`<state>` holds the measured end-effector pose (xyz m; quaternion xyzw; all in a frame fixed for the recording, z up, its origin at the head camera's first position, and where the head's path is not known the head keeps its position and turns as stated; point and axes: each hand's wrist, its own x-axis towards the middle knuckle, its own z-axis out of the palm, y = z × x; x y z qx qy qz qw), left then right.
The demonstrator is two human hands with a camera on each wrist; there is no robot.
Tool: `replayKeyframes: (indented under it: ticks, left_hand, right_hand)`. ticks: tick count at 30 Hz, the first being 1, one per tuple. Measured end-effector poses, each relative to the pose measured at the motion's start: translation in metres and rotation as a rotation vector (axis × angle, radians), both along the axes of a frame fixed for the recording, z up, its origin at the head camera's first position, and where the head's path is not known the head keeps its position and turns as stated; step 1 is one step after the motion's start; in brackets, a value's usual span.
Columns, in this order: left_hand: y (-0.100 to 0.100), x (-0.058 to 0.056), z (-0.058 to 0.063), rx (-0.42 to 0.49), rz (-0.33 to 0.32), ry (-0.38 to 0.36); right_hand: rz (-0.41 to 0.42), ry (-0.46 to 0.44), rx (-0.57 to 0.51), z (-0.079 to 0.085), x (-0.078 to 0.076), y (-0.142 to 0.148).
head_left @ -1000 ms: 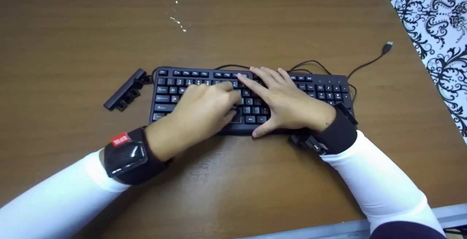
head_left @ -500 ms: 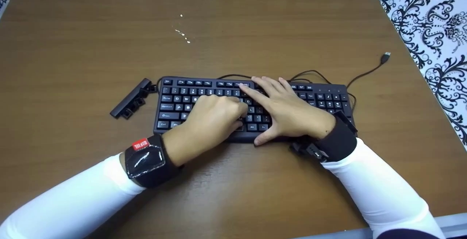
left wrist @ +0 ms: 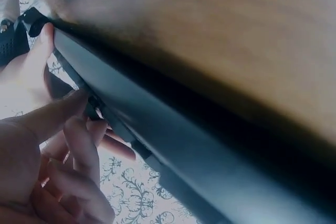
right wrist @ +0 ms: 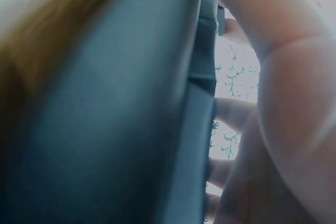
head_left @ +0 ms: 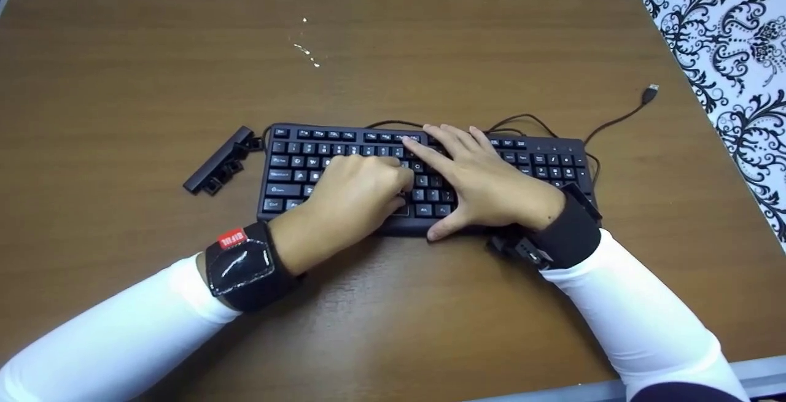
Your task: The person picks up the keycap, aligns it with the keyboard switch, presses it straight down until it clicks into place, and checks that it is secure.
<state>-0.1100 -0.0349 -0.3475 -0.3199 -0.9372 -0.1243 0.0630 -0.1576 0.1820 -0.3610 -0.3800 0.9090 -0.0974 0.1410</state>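
The black computer keyboard [head_left: 424, 194] lies across the centre of the frame, keys up, with the person's two hands over it. The left hand [head_left: 361, 190] bends over the keys just left of the centre, its fingers curled; in the left wrist view the thumb and a fingertip come close together at the keys, though I cannot tell whether they pinch one. The right hand [head_left: 476, 178] rests on the board just right of the centre, fingers spread toward its far edge and thumb stretched to its near edge. Black wristbands [head_left: 255, 267] and white sleeves [head_left: 123, 328] cover both arms. Near the keyboard's left end lies a black bar-shaped piece [head_left: 215, 161]. A dark cable loops behind the board, its USB plug [head_left: 649, 94] toward the upper right. Everything lies on a brown wood-grain table [head_left: 153, 52], with a black-and-white scrolled surface [head_left: 737, 52] beyond its right edge.
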Motion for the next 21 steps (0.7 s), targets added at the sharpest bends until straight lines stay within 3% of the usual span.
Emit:
replayKeyframes:
  ticks: [21]
  left_hand:
    - [0.0015,-0.0023,-0.001,-0.033,-0.027,0.034]
  right_hand:
    - [0.001,-0.002,0.017,0.0013,-0.0008,-0.0008]
